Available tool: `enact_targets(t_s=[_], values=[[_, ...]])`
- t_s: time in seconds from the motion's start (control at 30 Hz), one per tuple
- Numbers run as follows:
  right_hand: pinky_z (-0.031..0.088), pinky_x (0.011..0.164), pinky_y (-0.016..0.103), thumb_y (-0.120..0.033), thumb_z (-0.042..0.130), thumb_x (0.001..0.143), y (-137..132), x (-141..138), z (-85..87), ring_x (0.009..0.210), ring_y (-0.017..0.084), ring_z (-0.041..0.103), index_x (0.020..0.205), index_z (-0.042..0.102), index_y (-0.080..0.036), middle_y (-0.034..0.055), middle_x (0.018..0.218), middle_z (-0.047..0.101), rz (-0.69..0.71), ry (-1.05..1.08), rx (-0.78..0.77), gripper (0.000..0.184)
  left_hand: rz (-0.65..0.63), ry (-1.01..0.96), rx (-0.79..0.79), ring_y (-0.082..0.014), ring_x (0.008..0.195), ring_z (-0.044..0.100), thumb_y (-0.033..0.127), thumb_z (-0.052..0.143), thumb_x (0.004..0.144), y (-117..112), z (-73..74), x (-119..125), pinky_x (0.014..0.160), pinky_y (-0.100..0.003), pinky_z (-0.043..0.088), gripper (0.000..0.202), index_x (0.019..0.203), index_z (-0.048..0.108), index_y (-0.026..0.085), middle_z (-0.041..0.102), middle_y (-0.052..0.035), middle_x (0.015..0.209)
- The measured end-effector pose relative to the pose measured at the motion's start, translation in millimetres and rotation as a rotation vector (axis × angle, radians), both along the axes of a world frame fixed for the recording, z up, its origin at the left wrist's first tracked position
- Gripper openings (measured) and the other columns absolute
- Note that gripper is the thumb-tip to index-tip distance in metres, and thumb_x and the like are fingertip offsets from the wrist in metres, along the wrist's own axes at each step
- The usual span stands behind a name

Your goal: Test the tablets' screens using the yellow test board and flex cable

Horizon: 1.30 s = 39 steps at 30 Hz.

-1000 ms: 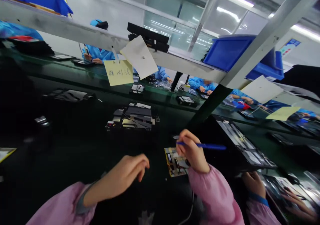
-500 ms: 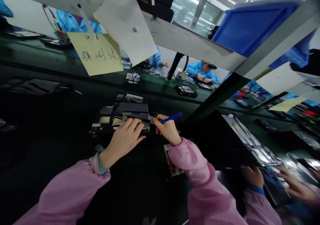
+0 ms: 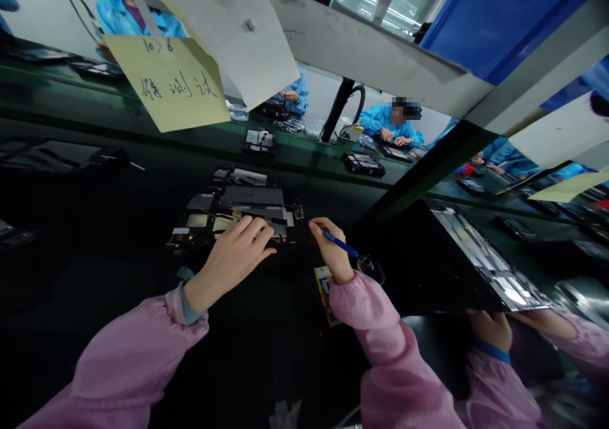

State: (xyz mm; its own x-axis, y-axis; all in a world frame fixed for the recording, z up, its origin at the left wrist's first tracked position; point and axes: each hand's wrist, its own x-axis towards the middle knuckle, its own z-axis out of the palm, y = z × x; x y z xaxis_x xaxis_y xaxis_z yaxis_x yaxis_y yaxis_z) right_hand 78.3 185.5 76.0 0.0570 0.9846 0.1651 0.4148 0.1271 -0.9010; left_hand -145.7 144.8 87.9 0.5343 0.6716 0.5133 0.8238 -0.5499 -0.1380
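Observation:
A stack of opened flat electronic devices point(image 3: 252, 196), dark with silver and grey panels, lies on the dark bench. Across its front edge rests my left hand point(image 3: 233, 265), palm down, fingers laid over the parts and thumb apart. My right hand point(image 3: 330, 248) is just right of the stack, pinching a slim blue pen-like tool point(image 3: 343, 245). The tool's back end points right; its tip is hidden by my fingers. Partly under my right wrist lies a yellow-edged piece point(image 3: 324, 292). A small round object point(image 3: 370, 268) is beside that wrist.
A co-worker's hands point(image 3: 492, 330) in pink sleeves are at a black tray point(image 3: 404, 277) bearing devices on the right. A dark post point(image 3: 419, 175) rises behind it. Paper notes point(image 3: 174, 86) hang from the overhead rail. People in blue sit across the bench.
My right hand has moved right, away from the stack, and the blue tool now slants down to the right. My left hand stays on the stack. The co-worker's hands have shifted under the tray.

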Motion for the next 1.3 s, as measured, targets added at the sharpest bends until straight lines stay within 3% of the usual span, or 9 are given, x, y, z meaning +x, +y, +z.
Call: enact_targets(t_s=[0.17, 0.33, 0.47, 0.57, 0.67, 0.8, 0.9, 1.17, 1.3], values=[[0.055, 0.070, 0.028, -0.035, 0.058, 0.083, -14.5, -1.2, 5.2, 0.075, 0.016, 0.063, 0.093, 0.066, -0.023, -0.0001, 0.077, 0.062, 0.092, 0.100, 0.001, 0.018, -0.014, 0.007, -0.030, -0.0260, 0.090, 0.052, 0.034, 0.058, 0.087, 1.7, -2.4, -1.2, 0.076, -0.036, 0.046, 0.024, 0.101, 0.055, 0.014, 0.056, -0.0119, 0.100], [0.056, 0.071, 0.028, -0.034, 0.063, 0.077, -17.8, -1.5, 22.4, 0.081, 0.016, 0.063, 0.087, 0.066, -0.021, -0.0001, 0.080, 0.060, 0.118, 0.382, -0.129, 0.017, -0.021, 0.029, -0.038, -0.0268, 0.092, 0.053, 0.029, 0.060, 0.085, 1.1, -1.1, 0.5, 0.077, -0.037, 0.048, 0.023, 0.102, 0.053, 0.015, 0.054, -0.0123, 0.101], [0.055, 0.072, 0.026, -0.036, 0.067, 0.075, -15.4, 0.2, 40.1, 0.080, 0.014, 0.064, 0.087, 0.065, -0.020, -0.0014, 0.076, 0.058, 0.165, 0.551, -0.142, 0.020, 0.008, -0.042, -0.014, -0.0260, 0.092, 0.054, 0.027, 0.058, 0.086, 0.3, 2.5, -1.7, 0.077, -0.036, 0.049, 0.025, 0.107, 0.052, 0.015, 0.053, -0.0119, 0.101], [0.054, 0.065, 0.023, -0.040, 0.061, 0.078, -8.9, 0.9, 43.8, 0.078, 0.016, 0.068, 0.083, 0.063, -0.020, -0.0032, 0.065, 0.054, 0.183, 0.641, -0.089, 0.021, 0.021, -0.132, 0.038, -0.0249, 0.093, 0.054, 0.021, 0.055, 0.087, 0.7, 6.5, -5.3, 0.077, -0.035, 0.050, 0.024, 0.110, 0.051, 0.015, 0.052, -0.0109, 0.098], [0.051, 0.053, 0.022, -0.041, 0.053, 0.081, 0.2, -1.9, 31.1, 0.061, 0.016, 0.067, 0.075, 0.056, -0.019, -0.0049, 0.054, 0.050, 0.223, 0.568, -0.100, 0.023, 0.039, -0.209, 0.083, -0.0241, 0.092, 0.054, 0.020, 0.055, 0.087, 1.8, 11.8, -7.6, 0.078, -0.036, 0.051, 0.023, 0.109, 0.051, 0.015, 0.051, -0.0102, 0.096], [0.040, 0.040, 0.018, -0.038, 0.054, 0.081, 8.7, -9.6, 9.2, 0.042, 0.011, 0.056, 0.076, 0.054, -0.019, -0.0061, 0.046, 0.051, 0.387, 0.194, -0.085, 0.020, 0.059, -0.272, 0.074, -0.0244, 0.093, 0.054, 0.020, 0.055, 0.086, 3.7, 17.9, -7.0, 0.080, -0.037, 0.051, 0.024, 0.110, 0.051, 0.015, 0.051, -0.0101, 0.097], [0.034, 0.036, 0.017, -0.040, 0.051, 0.086, 10.9, -13.6, 4.0, 0.037, 0.009, 0.051, 0.074, 0.056, -0.018, -0.0044, 0.046, 0.053, 0.435, 0.016, -0.013, 0.026, 0.061, -0.301, 0.059, -0.0248, 0.095, 0.054, 0.019, 0.054, 0.086, 4.6, 19.5, -5.9, 0.082, -0.039, 0.052, 0.025, 0.111, 0.051, 0.015, 0.052, -0.0103, 0.098], [0.031, 0.037, 0.018, -0.035, 0.052, 0.086, 11.8, -16.7, 2.9, 0.036, 0.009, 0.049, 0.071, 0.056, -0.018, -0.0046, 0.044, 0.052, 0.400, -0.011, 0.025, 0.022, 0.047, -0.286, 0.024, -0.0237, 0.096, 0.054, 0.019, 0.053, 0.087, 3.6, 19.8, -4.7, 0.084, -0.037, 0.050, 0.021, 0.107, 0.051, 0.013, 0.052, -0.0104, 0.098], [0.036, 0.039, 0.019, -0.038, 0.053, 0.086, 12.2, -10.8, 2.1, 0.040, 0.011, 0.054, 0.069, 0.054, -0.019, -0.0057, 0.044, 0.048, 0.324, 0.116, 0.009, 0.025, 0.044, -0.280, -0.016, -0.0242, 0.097, 0.054, 0.020, 0.053, 0.088, 3.9, 16.3, -3.6, 0.083, -0.037, 0.050, 0.023, 0.110, 0.051, 0.014, 0.052, -0.0109, 0.100]])
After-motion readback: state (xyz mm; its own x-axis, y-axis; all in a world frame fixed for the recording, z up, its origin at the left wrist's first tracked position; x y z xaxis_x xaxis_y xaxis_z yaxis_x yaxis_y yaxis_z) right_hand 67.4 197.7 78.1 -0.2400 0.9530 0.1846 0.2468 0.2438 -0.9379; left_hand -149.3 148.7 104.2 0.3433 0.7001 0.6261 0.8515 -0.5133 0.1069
